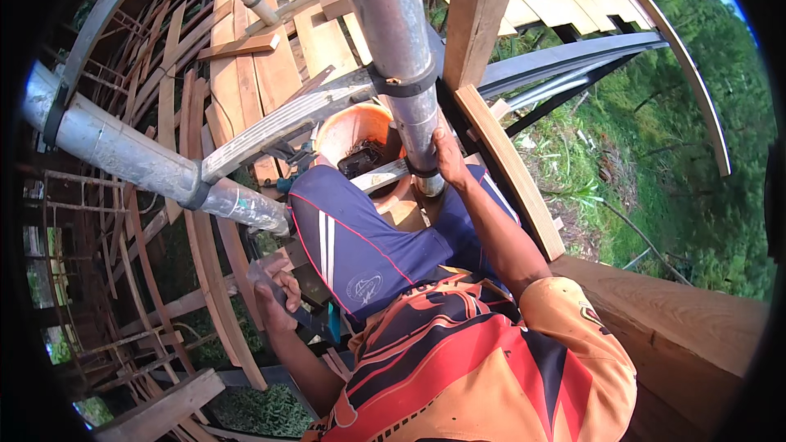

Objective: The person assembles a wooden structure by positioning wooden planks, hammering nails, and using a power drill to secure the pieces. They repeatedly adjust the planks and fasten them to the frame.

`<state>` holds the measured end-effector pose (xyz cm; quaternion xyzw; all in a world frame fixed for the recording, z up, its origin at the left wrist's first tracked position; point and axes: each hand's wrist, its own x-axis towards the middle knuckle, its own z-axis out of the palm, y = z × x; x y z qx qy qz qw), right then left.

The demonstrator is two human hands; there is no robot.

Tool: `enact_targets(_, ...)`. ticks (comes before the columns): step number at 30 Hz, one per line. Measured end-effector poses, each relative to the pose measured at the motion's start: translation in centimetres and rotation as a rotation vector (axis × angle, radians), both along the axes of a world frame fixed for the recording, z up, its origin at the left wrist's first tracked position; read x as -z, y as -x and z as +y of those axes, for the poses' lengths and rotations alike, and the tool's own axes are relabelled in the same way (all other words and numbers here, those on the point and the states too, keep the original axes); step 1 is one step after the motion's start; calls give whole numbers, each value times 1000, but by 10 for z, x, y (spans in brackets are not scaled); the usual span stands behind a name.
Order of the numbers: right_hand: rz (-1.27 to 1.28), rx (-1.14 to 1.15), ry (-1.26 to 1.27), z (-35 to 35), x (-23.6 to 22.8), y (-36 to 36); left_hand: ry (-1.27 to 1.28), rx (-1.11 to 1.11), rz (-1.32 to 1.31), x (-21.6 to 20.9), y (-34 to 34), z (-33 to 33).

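My left hand (278,293) is low on the left beside my thigh, fingers closed round a flat dark-grey strip-like tool (266,282). Its exact kind does not show. A teal piece (333,323) lies near its lower end; I cannot tell if they are joined. My right hand (449,155) grips the lower part of an upright metal pole (393,24), its far fingers hidden behind the pole. Between my knees stands an orange bucket (354,127) with a dark object and what look like nails inside. A ribbed pale bar (286,127) runs across in front of me.
Another metal pole (123,155) slants in from the left. Loose planks (246,74) form an uneven deck ahead, with gaps below. A wooden post (481,16) and a board (512,172) stand close on my right, beside a thick beam (655,311). Greenery drops away beyond.
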<state>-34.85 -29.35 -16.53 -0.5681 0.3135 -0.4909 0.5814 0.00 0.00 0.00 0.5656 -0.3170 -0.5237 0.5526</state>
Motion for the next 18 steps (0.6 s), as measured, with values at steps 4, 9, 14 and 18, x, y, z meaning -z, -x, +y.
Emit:
enact_targets(4,142,378,34,2,-26,-6,226,-31,-289,-25,-1,-41)
enact_targets(9,250,344,-80,41,-37,30,586,-238,-251,-84,28,-36)
enact_targets(14,620,740,223,116,-82,-3,937,-119,16,-154,29,-46)
enact_targets(18,407,276,582,186,-158,-7,995,-1,80,-129,98,-58)
